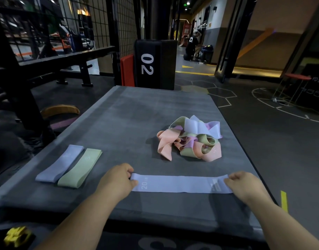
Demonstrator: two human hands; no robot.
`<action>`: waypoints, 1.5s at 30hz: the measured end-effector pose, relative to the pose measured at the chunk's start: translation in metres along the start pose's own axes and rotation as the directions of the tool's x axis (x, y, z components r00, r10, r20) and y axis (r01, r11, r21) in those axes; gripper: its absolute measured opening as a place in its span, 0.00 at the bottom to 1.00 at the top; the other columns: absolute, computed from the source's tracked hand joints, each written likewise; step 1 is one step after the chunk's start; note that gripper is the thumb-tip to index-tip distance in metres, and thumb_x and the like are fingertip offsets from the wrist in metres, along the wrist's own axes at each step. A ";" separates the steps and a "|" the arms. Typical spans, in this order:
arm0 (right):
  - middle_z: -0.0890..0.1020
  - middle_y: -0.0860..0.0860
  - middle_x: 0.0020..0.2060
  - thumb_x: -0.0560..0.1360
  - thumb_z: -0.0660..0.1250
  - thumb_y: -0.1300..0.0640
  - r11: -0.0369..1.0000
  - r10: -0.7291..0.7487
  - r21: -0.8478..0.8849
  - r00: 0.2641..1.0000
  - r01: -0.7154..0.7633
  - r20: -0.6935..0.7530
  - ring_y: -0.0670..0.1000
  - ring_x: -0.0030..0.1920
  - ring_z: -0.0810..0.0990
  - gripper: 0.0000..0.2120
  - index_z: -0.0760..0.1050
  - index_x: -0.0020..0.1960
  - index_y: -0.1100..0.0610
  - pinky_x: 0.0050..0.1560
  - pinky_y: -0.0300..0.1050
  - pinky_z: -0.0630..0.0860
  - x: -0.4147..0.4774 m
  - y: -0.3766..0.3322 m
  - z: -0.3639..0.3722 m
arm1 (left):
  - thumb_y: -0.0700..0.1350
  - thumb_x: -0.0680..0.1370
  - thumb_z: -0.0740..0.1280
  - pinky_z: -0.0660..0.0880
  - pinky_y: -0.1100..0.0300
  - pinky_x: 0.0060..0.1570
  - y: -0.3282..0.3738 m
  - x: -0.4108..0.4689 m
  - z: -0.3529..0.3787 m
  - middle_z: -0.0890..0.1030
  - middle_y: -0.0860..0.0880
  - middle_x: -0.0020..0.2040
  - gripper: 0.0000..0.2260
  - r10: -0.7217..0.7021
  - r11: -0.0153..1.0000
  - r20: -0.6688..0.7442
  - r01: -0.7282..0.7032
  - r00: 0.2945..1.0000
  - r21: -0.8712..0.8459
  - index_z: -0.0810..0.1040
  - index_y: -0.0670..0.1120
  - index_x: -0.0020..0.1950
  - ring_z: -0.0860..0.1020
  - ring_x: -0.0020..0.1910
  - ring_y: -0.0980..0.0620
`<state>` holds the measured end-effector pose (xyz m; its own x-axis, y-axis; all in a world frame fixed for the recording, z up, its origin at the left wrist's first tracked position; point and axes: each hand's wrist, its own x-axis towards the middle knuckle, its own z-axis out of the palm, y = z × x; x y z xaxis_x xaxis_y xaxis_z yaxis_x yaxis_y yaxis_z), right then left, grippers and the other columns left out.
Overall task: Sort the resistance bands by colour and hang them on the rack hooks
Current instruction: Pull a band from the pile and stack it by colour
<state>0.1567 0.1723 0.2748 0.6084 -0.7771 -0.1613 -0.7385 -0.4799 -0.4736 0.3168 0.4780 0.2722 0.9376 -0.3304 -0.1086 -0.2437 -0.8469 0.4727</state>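
A lavender-blue resistance band (180, 184) marked "20" lies stretched flat across the near part of the grey padded platform (129, 112). My left hand (117, 179) pinches its left end and my right hand (242, 184) pinches its right end. To the left lie two flattened bands side by side: a blue band (60, 164) and a green band (80, 168). Behind my hands, a tangled pile of bands (190, 138) in peach, green, pink and lavender sits on the platform.
A black block marked "02" (155, 64) and a red pad (127, 70) stand past the platform's far edge. A black frame with wire mesh (46, 33) fills the left. A yellow object (16, 235) lies at bottom left. A person (192, 46) is down the far corridor.
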 end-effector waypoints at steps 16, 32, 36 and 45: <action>0.82 0.58 0.35 0.77 0.58 0.61 0.707 0.103 0.687 0.986 -0.166 0.132 0.54 0.32 0.77 0.09 0.75 0.42 0.61 0.31 0.42 0.67 -0.009 -0.014 -0.014 | 0.41 0.70 0.69 0.67 0.63 0.29 0.004 -0.003 -0.009 0.83 0.47 0.32 0.01 -0.089 0.793 0.079 0.118 0.993 -0.598 0.78 0.47 0.39 0.76 0.25 0.53; 0.76 0.54 0.34 0.72 0.68 0.67 0.890 -0.117 0.452 0.987 0.057 0.106 0.51 0.32 0.72 0.09 0.72 0.46 0.56 0.36 0.45 0.69 -0.016 -0.011 -0.003 | 0.46 0.69 0.74 0.73 0.56 0.37 -0.012 -0.006 -0.011 0.82 0.49 0.35 0.13 -0.132 0.922 -0.010 0.119 0.991 -0.368 0.71 0.53 0.46 0.79 0.35 0.49; 0.72 0.53 0.31 0.72 0.68 0.65 0.940 -0.149 0.321 0.985 0.113 0.092 0.52 0.30 0.69 0.10 0.71 0.46 0.53 0.32 0.44 0.66 -0.020 -0.014 -0.003 | 0.48 0.68 0.74 0.69 0.60 0.32 -0.020 -0.006 -0.014 0.82 0.50 0.38 0.14 -0.160 0.947 0.018 0.158 0.987 -0.280 0.72 0.53 0.48 0.78 0.34 0.50; 0.76 0.49 0.39 0.73 0.69 0.59 0.982 -0.156 0.119 0.983 0.144 0.097 0.50 0.36 0.76 0.12 0.68 0.49 0.48 0.32 0.42 0.69 -0.023 -0.019 0.002 | 0.53 0.73 0.69 0.62 0.65 0.29 -0.014 -0.012 -0.023 0.78 0.55 0.39 0.08 -0.152 0.988 -0.020 0.153 0.988 0.033 0.72 0.52 0.43 0.75 0.38 0.55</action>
<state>0.1572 0.1996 0.2858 0.7413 -0.6495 -0.1692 -0.6036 -0.5349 -0.5912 0.3150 0.5037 0.2870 0.9684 -0.1895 -0.1620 -0.1057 -0.9007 0.4215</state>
